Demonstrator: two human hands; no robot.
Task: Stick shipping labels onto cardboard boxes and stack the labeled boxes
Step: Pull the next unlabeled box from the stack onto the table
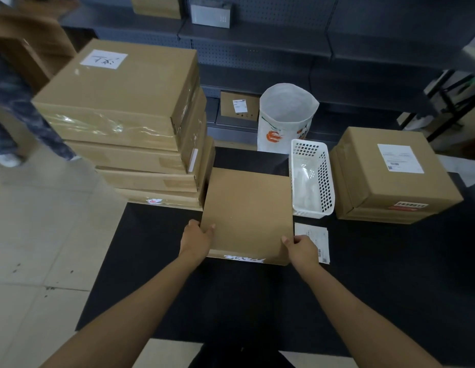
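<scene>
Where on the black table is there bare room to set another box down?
Bare table lies between the held box and the near edge, and left of the left hand. The far side is crowded: box stack, white basket, labeled box, label sheets.

1. Both bare forearms reached forward from the bottom of the view, spread wide at the elbows and drawing closer together toward the wrists.
2. The left hand [197,239] was clamped on the near left corner of a flat brown cardboard box [248,213], thumb on top and fingers hidden at the side.
3. The right hand [301,247] held the near right corner likewise, thumb lying on the top face, fingers curled round the edge.
4. Both wrists were straight.
</scene>
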